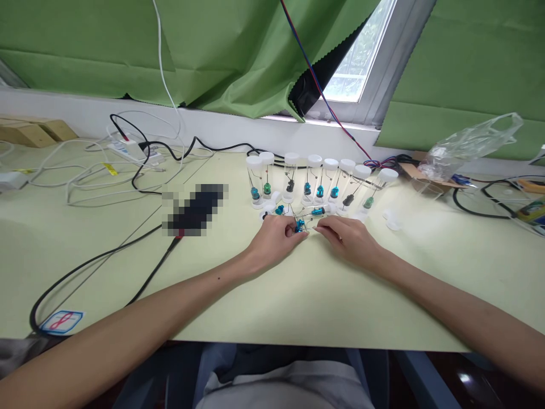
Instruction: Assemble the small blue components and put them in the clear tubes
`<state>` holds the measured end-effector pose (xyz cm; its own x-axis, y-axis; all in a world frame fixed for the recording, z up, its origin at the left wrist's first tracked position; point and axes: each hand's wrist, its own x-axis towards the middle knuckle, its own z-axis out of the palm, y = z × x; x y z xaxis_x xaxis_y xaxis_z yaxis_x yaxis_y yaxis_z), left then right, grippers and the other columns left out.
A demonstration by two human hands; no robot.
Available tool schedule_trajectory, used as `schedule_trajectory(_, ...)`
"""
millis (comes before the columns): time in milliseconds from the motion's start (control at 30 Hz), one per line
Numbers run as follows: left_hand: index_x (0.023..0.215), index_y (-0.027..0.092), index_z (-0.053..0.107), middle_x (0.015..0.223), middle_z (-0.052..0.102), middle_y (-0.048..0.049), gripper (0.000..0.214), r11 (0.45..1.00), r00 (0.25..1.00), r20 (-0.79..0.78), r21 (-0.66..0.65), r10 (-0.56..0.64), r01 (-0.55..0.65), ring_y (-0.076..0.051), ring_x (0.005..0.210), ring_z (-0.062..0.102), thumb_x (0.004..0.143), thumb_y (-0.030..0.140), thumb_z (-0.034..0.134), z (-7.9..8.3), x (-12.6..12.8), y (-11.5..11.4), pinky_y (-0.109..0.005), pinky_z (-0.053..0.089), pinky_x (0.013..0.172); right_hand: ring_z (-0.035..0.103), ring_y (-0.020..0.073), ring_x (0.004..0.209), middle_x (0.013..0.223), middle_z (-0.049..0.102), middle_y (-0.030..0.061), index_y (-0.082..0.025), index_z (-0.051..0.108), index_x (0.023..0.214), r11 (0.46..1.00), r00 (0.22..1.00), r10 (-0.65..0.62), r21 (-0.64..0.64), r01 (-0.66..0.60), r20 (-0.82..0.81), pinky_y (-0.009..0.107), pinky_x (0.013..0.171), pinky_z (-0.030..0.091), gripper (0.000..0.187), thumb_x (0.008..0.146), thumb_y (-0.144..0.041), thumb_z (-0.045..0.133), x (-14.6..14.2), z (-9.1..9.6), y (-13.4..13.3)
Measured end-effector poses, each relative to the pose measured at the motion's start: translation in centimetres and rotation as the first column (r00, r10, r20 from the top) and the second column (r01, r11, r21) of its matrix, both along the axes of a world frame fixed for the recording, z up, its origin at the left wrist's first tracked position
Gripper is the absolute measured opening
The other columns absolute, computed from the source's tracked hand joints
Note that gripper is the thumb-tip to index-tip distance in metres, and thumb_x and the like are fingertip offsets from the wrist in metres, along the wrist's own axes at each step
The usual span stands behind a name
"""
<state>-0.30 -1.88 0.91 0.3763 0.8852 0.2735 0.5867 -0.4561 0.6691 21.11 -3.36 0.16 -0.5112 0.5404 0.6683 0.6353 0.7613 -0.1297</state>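
Observation:
My left hand is closed around a small shiny blue piece with thin wire legs, low over the table. Just to its right, my right hand pinches a thin wire that reaches toward the blue piece. Whether the wire belongs to that piece, I cannot tell. Behind my fingers a clear tube holding another blue piece lies on its side. A loose teal piece is near my left knuckles. Several clear tubes with white caps stand in a row beyond, holding blue, green or dark pieces with wires.
A blurred dark device lies on the left with a black cable. White cables and a power strip are behind it. Small white discs lie at right, before a cardboard box with a clear plastic bag.

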Motion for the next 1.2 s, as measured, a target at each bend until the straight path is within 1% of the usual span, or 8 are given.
schedule_trajectory(100,0.055,0.019,0.041,0.051,0.044,0.0042,0.042,1.000,1.000,0.000,0.003,0.004,-0.004,-0.011,0.054,0.037,0.082,0.040,0.066,0.01,0.00,-0.01,-0.028,0.027,0.051,0.063,0.0152,0.064,0.078,0.071,0.0037,-0.018,0.062,0.091,0.998,0.999,-0.018,-0.053,0.015,-0.040,0.027,0.059,0.046,0.013,0.099,-0.020,0.052,-0.10,0.04,-0.19)
schedule_trajectory(267,0.055,0.018,0.042,0.050,0.045,0.0043,0.042,1.000,1.000,-0.002,0.018,0.011,-0.011,-0.011,0.053,0.037,0.081,0.038,0.067,0.03,0.02,-0.07,-0.027,0.027,0.050,0.062,0.0139,0.064,0.076,0.070,0.0019,-0.019,0.063,0.089,0.981,0.991,-0.079,-0.186,0.059,-0.104,0.025,0.059,0.046,0.013,0.097,-0.021,0.054,-0.38,0.27,-0.51)
schedule_trajectory(500,0.055,0.018,0.043,0.051,0.047,0.0038,0.040,1.000,1.000,-0.001,0.020,0.012,-0.012,-0.011,0.053,0.038,0.081,0.037,0.067,-0.08,0.04,-0.03,-0.027,0.028,0.050,0.059,0.0132,0.059,0.069,0.068,0.0004,-0.018,0.064,0.085,0.953,0.982,-0.113,-0.296,0.063,-0.153,0.025,0.059,0.046,0.013,0.095,-0.019,0.056,-0.74,0.82,-0.56)
schedule_trajectory(667,0.054,0.018,0.042,0.050,0.046,0.0039,0.040,1.000,1.000,-0.005,0.026,0.014,-0.014,-0.011,0.053,0.038,0.081,0.037,0.067,-0.03,0.05,-0.10,-0.027,0.028,0.050,0.059,0.0135,0.061,0.071,0.067,0.0010,-0.019,0.063,0.086,0.963,0.986,-0.101,-0.262,0.063,-0.136,0.025,0.060,0.045,0.013,0.096,-0.022,0.055,-0.63,0.47,-0.63)
schedule_trajectory(833,0.056,0.018,0.044,0.052,0.048,0.0038,0.039,0.999,1.000,-0.015,0.041,0.017,-0.016,-0.012,0.054,0.040,0.082,0.036,0.067,0.05,0.03,-0.14,-0.027,0.029,0.051,0.058,0.0136,0.062,0.073,0.067,0.0018,-0.019,0.062,0.088,0.973,0.993,-0.089,-0.221,0.071,-0.073,0.025,0.060,0.043,0.014,0.097,-0.022,0.052,-0.51,0.16,-0.76)
schedule_trajectory(967,0.056,0.018,0.046,0.052,0.050,0.0036,0.037,0.999,0.999,-0.025,0.036,0.021,-0.020,-0.012,0.054,0.041,0.081,0.035,0.067,0.08,0.05,-0.14,-0.027,0.030,0.051,0.057,0.0133,0.061,0.074,0.066,0.0018,-0.018,0.061,0.088,0.971,0.995,-0.092,-0.223,0.083,-0.033,0.025,0.060,0.042,0.015,0.098,-0.022,0.051,-0.47,0.23,-0.73)
schedule_trajectory(1200,0.055,0.019,0.042,0.052,0.048,0.0032,0.039,0.999,0.999,-0.023,0.021,0.036,-0.036,-0.013,0.055,0.041,0.082,0.034,0.067,0.17,0.07,-0.26,-0.027,0.028,0.051,0.057,0.0144,0.064,0.077,0.066,0.0026,-0.019,0.060,0.089,0.964,0.994,-0.108,-0.243,0.111,0.026,0.027,0.062,0.041,0.018,0.100,-0.024,0.047,-0.39,0.21,-0.63)
